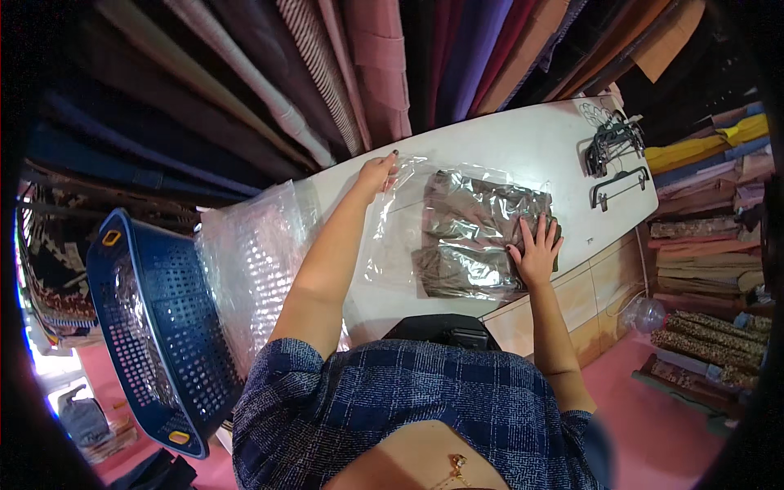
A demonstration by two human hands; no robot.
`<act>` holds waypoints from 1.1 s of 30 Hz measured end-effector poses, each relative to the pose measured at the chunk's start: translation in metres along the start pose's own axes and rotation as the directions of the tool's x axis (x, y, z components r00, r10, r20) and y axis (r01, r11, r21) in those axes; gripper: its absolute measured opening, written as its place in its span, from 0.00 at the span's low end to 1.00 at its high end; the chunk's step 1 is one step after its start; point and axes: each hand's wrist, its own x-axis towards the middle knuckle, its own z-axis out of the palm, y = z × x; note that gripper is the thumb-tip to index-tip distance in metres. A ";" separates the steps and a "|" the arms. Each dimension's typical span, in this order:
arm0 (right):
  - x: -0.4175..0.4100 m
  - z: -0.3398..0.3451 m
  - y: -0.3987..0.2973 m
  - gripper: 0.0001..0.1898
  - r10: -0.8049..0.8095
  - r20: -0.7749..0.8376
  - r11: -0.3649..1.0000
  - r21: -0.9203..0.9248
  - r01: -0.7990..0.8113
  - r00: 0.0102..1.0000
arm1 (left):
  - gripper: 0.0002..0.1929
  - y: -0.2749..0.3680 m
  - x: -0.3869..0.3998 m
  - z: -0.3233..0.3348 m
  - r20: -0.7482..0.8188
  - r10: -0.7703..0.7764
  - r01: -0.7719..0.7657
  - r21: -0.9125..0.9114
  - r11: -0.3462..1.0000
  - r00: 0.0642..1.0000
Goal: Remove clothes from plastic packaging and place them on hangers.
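A folded dark brown garment (pixel 471 214) lies on the white tabletop (pixel 520 138), mostly inside a clear plastic bag (pixel 392 245). My left hand (pixel 376 174) pinches the bag's far left corner between thumb and fingers. That left part of the bag is flat and holds no cloth. With fingers spread, my right hand (pixel 538 254) rests on the garment's right end. Some cloth there seems to stick out past the film; glare makes the bag's exact edge hard to see.
A pile of clear plastic bags (pixel 251 245) is at the left beside a blue perforated basket (pixel 177 324). Black clip hangers (pixel 612 147) lie on the table's right end. Hanging trousers (pixel 380 67) line the far edge. Folded clothes (pixel 704 226) are stacked at the right.
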 end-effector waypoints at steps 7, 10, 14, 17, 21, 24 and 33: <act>0.003 -0.004 -0.002 0.33 0.014 0.005 0.998 0.058 -0.014 1.000 | 0.14 0.014 0.041 -0.033 0.064 0.106 -0.109 0.056 0.992 0.992; 0.005 -0.003 -0.001 0.33 0.017 0.017 0.998 0.055 -0.018 1.000 | 0.12 0.023 0.043 -0.042 0.069 0.079 -0.064 -0.204 0.977 0.995; 0.002 -0.003 0.006 0.33 0.047 0.030 0.998 0.029 -0.048 0.998 | 0.08 0.052 0.019 -0.007 0.089 -0.115 0.112 0.045 0.993 0.989; 0.008 -0.006 -0.004 0.33 0.026 0.024 0.998 0.050 -0.027 0.999 | 0.07 0.035 0.027 -0.019 0.094 0.090 -0.107 0.188 0.976 0.991; 0.004 -0.006 0.002 0.34 0.044 0.034 0.997 0.069 -0.046 0.998 | 0.05 0.024 0.027 0.000 -0.073 0.088 -0.098 -0.149 0.984 0.993; 0.004 -0.008 0.009 0.30 0.043 0.069 0.983 0.177 -0.055 0.997 | 0.06 0.016 0.020 0.002 0.029 0.042 -0.038 -0.130 0.991 0.999; 0.106 -0.003 0.079 0.23 0.473 0.275 0.459 0.734 -0.501 0.837 | 0.09 0.025 0.020 -0.005 0.019 0.034 -0.031 -0.172 0.985 0.999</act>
